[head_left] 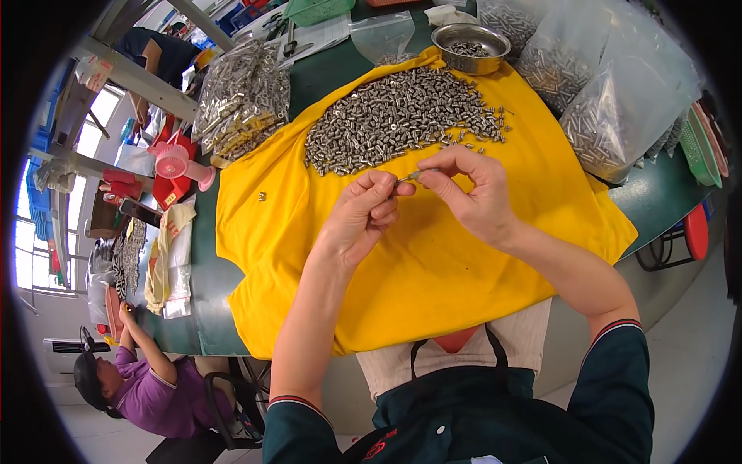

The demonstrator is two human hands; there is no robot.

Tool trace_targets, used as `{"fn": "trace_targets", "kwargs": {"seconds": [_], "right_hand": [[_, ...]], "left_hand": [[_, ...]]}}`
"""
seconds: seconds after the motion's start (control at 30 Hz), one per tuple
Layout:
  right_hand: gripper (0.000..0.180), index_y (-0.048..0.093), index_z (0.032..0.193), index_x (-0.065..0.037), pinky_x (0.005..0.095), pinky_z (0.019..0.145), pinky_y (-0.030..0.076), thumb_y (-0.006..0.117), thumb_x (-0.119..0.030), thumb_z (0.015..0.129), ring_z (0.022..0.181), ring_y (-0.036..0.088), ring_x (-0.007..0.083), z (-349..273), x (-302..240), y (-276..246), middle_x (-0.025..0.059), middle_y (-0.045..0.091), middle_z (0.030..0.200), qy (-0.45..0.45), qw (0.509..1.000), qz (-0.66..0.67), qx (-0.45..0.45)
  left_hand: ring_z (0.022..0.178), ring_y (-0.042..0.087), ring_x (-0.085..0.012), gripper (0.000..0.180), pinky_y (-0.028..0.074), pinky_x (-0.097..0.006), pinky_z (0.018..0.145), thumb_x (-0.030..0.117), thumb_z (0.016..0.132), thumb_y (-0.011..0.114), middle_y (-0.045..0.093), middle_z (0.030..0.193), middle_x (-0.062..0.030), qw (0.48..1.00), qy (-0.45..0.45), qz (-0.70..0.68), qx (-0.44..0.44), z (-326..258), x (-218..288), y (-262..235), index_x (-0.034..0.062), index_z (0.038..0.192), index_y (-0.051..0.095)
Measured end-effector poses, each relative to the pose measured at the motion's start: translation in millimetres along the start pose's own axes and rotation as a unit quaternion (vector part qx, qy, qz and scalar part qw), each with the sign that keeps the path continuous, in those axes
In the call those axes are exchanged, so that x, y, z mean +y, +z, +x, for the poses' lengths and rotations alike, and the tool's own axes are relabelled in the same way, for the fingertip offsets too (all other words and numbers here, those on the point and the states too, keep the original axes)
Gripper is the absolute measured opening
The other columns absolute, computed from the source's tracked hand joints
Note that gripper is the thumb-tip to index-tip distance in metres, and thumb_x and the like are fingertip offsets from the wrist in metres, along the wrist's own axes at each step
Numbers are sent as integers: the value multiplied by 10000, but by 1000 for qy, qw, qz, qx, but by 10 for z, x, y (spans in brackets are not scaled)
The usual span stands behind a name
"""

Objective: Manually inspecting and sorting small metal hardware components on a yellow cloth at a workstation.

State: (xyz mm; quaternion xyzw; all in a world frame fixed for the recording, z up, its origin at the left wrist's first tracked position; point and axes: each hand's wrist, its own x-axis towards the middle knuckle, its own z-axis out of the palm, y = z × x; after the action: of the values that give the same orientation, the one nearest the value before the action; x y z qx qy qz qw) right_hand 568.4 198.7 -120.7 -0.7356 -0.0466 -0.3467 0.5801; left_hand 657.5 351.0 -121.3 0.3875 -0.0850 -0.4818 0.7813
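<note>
My left hand (362, 213) and my right hand (473, 189) meet over a yellow cloth (433, 271) spread on the green table (202, 263). Between their fingertips they pinch one small silver metal part (411, 177). Just beyond the hands lies a wide heap of the same small silver parts (394, 116) on the cloth. One stray part (262, 196) sits alone at the cloth's left side.
A steel bowl (470, 45) with parts stands behind the heap. Clear bags of metal parts lie at the right (610, 100) and back left (241, 93). A pink fan-like item (179, 164) sits left. Another person in purple (158, 390) works at lower left.
</note>
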Motion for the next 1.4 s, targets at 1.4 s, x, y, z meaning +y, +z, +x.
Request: {"fn": "trace_targets", "kwargs": {"seconds": [1.4], "right_hand": [[67,571,779,2,194,596,451,567,-61,801,631,555,70,26,28,14,35,601,702,124,987,98,37]], "left_hand": [[543,554,-279,98,422,-348,527,120,694,614,576,600,-141,393,238,760,459,-392,810,-984,28,727,611]]}}
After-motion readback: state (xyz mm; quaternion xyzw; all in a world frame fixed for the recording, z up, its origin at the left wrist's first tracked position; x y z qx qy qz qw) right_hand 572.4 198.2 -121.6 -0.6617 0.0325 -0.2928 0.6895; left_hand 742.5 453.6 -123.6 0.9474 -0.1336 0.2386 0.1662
